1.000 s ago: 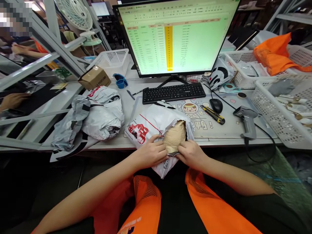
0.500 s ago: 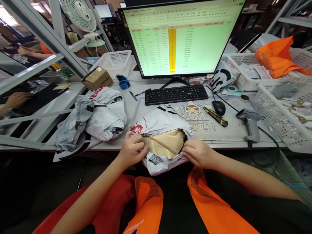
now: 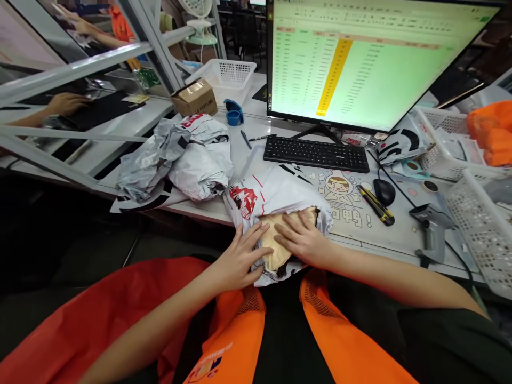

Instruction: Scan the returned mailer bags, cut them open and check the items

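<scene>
A white plastic mailing bag (image 3: 276, 186) with red print lies torn across at the desk's front edge. Through the tear shows a beige, paper-like package (image 3: 272, 240); what it contains is hidden. My left hand (image 3: 240, 258) rests with spread fingers on the left side of the opening, its fingertips touching the beige surface. Flat across the package's right part lies my right hand (image 3: 304, 237), fingers stretched out. Neither hand grips anything.
Crumpled mailing bags (image 3: 200, 165) and a cardboard box (image 3: 196, 98) sit left. Behind are a keyboard (image 3: 316, 153) and monitor (image 3: 360, 64). A utility knife (image 3: 376, 205), mouse (image 3: 384, 192), scanner (image 3: 432, 229) and white basket (image 3: 480, 224) stand right. A co-worker's hand (image 3: 68, 102) shows beyond the frame.
Both hands have let go of the bag's torn edges and now lie with fingers spread on the beige package. More of the red print shows. The view has turned left.
</scene>
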Motion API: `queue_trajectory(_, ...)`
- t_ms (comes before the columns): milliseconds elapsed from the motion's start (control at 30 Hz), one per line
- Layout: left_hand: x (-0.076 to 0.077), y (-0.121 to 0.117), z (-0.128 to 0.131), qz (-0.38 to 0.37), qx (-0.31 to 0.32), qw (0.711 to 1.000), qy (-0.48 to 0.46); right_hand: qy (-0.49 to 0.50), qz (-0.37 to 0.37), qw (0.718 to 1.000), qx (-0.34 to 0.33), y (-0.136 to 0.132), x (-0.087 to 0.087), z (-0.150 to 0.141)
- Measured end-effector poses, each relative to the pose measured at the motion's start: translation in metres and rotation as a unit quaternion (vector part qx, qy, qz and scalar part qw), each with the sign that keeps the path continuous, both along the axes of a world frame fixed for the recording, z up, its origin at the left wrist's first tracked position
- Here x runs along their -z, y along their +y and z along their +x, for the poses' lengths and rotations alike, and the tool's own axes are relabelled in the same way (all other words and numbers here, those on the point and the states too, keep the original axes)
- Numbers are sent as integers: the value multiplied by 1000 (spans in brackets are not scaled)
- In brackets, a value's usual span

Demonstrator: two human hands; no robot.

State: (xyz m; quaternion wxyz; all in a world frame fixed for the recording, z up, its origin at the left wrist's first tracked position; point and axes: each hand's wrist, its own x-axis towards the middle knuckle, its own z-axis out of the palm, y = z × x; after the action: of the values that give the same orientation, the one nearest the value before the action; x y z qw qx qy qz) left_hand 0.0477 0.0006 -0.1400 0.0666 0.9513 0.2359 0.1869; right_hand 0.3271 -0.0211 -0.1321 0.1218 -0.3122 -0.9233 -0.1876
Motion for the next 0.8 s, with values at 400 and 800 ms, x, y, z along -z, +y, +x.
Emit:
queue_trajectory(400, -14, 39, -10, 150, -203, 934, -254, 434, -57, 890, 127, 30, -101, 41)
queue_trajectory(800, -88, 134, 59, 175, -172, 902, -356, 665, -30, 737, 117, 52, -126, 83)
